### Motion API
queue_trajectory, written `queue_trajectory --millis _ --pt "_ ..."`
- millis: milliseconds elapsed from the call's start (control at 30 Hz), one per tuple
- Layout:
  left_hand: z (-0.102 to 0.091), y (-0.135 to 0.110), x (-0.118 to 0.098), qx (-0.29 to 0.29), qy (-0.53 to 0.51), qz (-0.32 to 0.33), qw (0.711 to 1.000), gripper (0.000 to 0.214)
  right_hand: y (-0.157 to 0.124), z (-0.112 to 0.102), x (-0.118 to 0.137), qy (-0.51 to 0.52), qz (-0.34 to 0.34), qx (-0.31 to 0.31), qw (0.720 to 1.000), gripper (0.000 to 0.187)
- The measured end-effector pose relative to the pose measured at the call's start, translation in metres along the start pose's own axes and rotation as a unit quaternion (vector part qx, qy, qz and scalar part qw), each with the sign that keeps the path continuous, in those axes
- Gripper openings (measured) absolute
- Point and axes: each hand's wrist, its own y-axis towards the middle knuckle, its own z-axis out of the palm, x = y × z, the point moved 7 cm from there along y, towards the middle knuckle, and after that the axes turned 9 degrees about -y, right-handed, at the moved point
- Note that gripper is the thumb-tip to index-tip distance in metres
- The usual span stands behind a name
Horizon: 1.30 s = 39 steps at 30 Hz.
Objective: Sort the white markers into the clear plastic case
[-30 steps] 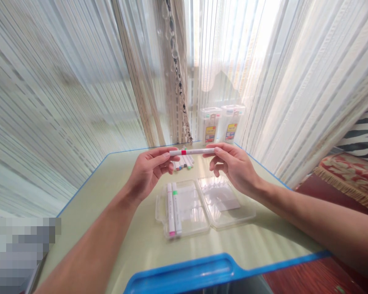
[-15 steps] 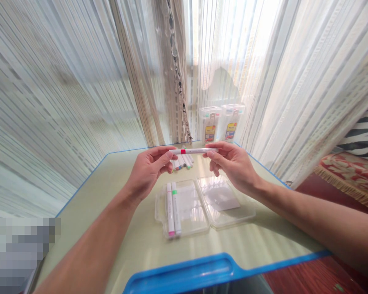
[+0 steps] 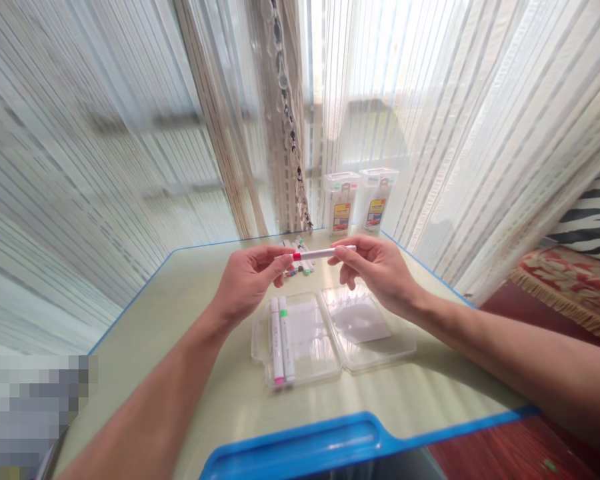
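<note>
Both hands hold one white marker with a red band (image 3: pixel 318 253) level above the table. My left hand (image 3: pixel 250 280) pinches its left end by the red band. My right hand (image 3: pixel 377 270) pinches the right end between thumb and fingers. Below them lies an open clear plastic case (image 3: pixel 330 350), with two white markers (image 3: pixel 281 337) lying side by side in its left half, one pink-tipped, one green-banded. The right half of the case holds no marker.
Several loose markers (image 3: pixel 300 263) lie on the table behind the hands. Two upright clear boxes with yellow labels (image 3: pixel 360 200) stand at the far edge by the curtains. A blue-rimmed edge (image 3: pixel 300 443) runs along the near side of the pale green table.
The marker has slid a little to the left into my left hand, so the red band now sits at my left fingertips. The view shifted slightly.
</note>
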Motion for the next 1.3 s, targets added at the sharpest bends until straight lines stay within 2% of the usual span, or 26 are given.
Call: queue_trajectory --millis 467,800,1300 --pt "-0.009 0.001 0.009 -0.030 -0.084 -0.040 0.995 0.030 -0.001 0.000 -0.002 0.063 0.038 0.000 0.997 0.030" --pt "-0.002 -0.001 0.001 -0.013 -0.016 -0.017 1.000 0.024 0.000 0.001 0.002 0.000 -0.013 -0.005 1.000 0.035" --pt "0.005 -0.003 0.002 0.031 0.049 -0.028 0.998 0.024 -0.004 0.005 0.002 -0.015 0.001 0.019 1.000 0.041"
